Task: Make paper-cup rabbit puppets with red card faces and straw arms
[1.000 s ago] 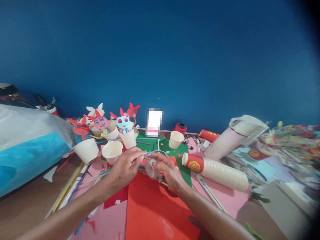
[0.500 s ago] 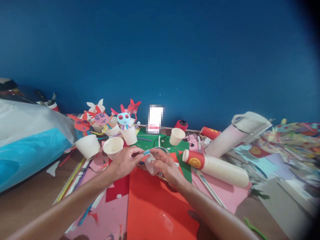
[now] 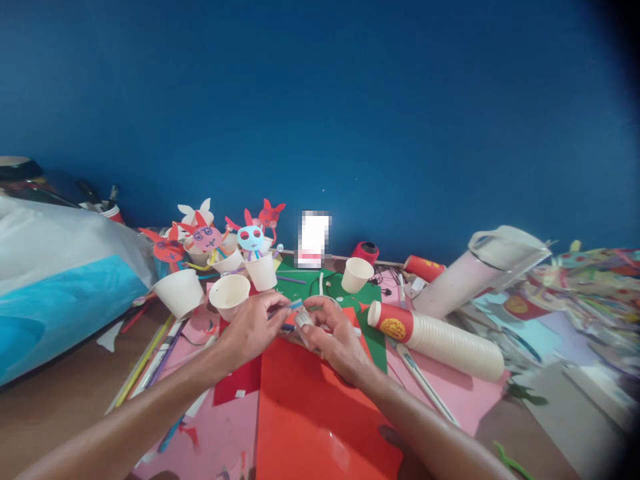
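Over the red paper sheet [image 3: 320, 407], both of my hands meet. My left hand [image 3: 257, 323] pinches the left end of a small light-blue strip [image 3: 296, 304] between thumb and fingers. My right hand [image 3: 335, 333] is closed round a whitish, see-through roll that looks like clear tape [image 3: 303, 322], held tilted just below the strip. The right fingertips come close to the strip's other end; whether they touch it I cannot tell. Just left of my left hand stands an open white paper cup [image 3: 229, 293].
Paper cups with animal-faced figures [image 3: 251, 240] stand at the back left. A stack of paper cups [image 3: 440, 340] lies on the right, beside a tilted white jug [image 3: 460, 273]. One white cup [image 3: 357, 275] is on the green sheet. A blue-and-white bag [image 3: 70, 287] fills the left.
The clear roll has turned in my right hand, from its round face towards me to a more edge-on tilt. My left hand keeps its pinch on the blue strip. The view has shifted slightly.
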Demonstrator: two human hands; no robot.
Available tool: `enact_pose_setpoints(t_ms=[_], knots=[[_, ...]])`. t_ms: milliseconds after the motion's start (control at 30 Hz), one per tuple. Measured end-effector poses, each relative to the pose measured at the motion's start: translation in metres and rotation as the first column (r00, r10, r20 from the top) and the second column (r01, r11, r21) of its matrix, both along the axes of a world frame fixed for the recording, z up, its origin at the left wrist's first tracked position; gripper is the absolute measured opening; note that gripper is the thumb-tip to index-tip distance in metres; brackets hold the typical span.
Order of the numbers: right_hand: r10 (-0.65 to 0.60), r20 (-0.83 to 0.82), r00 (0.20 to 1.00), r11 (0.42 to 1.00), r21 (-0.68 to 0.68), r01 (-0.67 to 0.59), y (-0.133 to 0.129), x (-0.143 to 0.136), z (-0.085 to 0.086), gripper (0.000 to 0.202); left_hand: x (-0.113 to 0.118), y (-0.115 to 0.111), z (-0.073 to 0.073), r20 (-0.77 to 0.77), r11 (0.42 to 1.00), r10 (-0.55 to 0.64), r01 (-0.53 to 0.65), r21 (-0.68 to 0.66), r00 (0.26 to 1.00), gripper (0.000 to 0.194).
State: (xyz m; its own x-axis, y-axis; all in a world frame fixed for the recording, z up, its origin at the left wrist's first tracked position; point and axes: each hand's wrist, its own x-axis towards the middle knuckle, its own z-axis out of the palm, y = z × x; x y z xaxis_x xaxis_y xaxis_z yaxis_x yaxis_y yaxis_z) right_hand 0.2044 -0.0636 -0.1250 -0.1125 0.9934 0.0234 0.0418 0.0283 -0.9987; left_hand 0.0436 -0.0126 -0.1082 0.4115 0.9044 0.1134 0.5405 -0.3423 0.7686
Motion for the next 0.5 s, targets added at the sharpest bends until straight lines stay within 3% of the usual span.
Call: enact_pose_setpoints(t_ms=[200, 400, 500], knots=[[-0.038, -0.048, 0.998, 0.999, -0.005, 0.037, 0.0, -0.004, -0.005, 0.037, -0.001, -0.002, 0.0, -0.076, 0.984, 0.018, -0.005, 0.175, 0.997, 0.017], [-0.032, -0.141, 0.99, 0.999, -0.021, 0.029, -0.005, -0.009, 0.007, 0.036, -0.001, -0.005, -0.005, -0.154, 0.916, 0.016, 0.048, 0.399, 0.988, 0.023], [-0.044, -0.114, 0.993, 0.999, 0.004, 0.044, -0.008, -0.01, 0.011, 0.037, -0.001, -0.008, -0.005, -0.169, 0.898, 0.006, 0.069, 0.435, 0.986, 0.025]])
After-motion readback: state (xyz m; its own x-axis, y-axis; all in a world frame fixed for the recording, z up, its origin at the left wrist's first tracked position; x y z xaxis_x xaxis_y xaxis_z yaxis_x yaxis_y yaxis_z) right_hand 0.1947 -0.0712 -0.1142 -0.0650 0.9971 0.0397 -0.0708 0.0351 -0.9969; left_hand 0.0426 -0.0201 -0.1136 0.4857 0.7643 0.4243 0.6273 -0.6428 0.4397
